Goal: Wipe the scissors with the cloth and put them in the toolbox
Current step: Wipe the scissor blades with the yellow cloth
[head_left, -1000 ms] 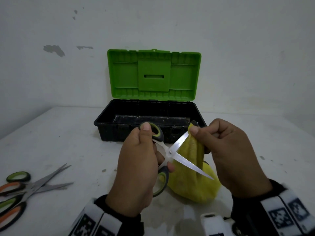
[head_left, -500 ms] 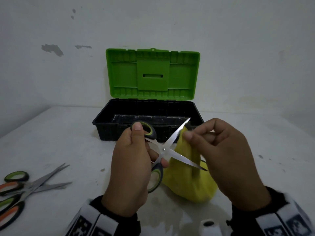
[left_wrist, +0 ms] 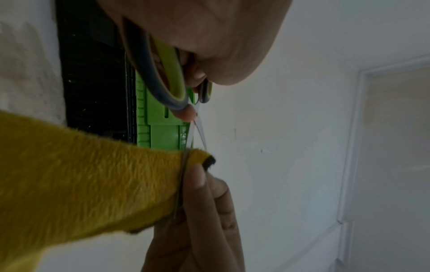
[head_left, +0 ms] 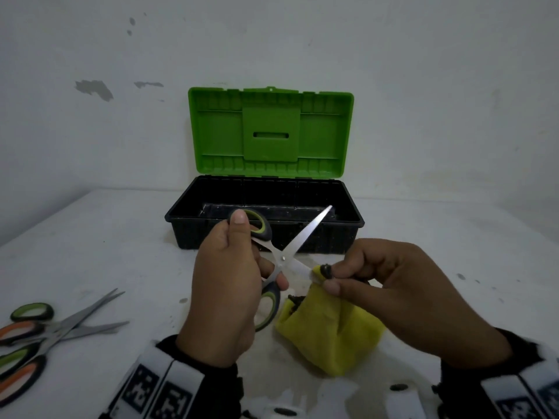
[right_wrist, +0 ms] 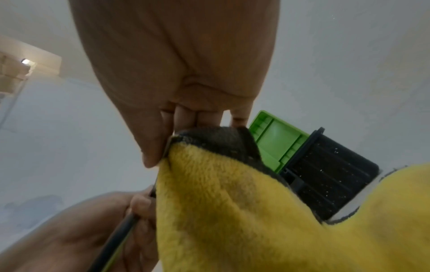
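My left hand (head_left: pixel 242 267) grips the grey-and-green handles of a pair of scissors (head_left: pixel 305 237), blades spread wide apart. One blade points up over the toolbox; the other runs right into the yellow cloth (head_left: pixel 329 331). My right hand (head_left: pixel 335 279) pinches the cloth around that lower blade, hiding its tip. The black toolbox (head_left: pixel 187 228) stands behind with its green lid (head_left: pixel 272 134) upright. In the left wrist view the cloth (left_wrist: pixel 93 184) wraps the blade edge beside the right fingertips (left_wrist: pixel 197 176). The right wrist view shows the cloth (right_wrist: pixel 232 202) under my thumb.
Several more scissors (head_left: pixel 45 331), with orange and green handles, lie on the white table (head_left: pixel 90 252) at the near left. The wall rises just behind the toolbox. Small dark specks dot the table at the right.
My right hand has moved the cloth from the upper blade down to the lower blade. The upper blade now stands bare.
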Available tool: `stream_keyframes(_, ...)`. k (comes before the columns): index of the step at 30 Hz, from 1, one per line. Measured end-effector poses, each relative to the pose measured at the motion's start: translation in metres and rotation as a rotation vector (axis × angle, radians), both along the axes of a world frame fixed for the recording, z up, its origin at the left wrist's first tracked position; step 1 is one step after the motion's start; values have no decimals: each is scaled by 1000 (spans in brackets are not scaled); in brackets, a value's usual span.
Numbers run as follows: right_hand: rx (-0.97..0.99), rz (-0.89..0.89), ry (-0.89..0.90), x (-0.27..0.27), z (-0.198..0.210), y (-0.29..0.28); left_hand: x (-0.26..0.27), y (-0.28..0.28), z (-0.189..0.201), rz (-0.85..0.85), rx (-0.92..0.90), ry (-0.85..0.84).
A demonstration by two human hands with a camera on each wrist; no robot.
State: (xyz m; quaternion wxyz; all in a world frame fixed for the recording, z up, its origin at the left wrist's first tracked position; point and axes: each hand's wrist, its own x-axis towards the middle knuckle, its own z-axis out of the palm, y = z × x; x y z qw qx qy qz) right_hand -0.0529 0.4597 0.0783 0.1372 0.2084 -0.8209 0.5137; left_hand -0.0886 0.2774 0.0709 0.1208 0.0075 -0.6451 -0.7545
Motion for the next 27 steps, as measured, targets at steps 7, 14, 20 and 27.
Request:
stream_keyframes(7, -104, -244, 143, -6, 1, 3, -4, -2, 6, 37, -148, 126)
stream_keyframes(14, 252, -254, 408, -11, -3, -35, 6, 4, 11, 5, -270, 242)
stream_keyframes(20, 2, -372, 299, -16, -2, -37, 13, 5, 13, 64, -386, 332)
stream_keyframes(27, -4, -423, 285, -13, 1, -32, 19, 8, 13, 92, -413, 389)
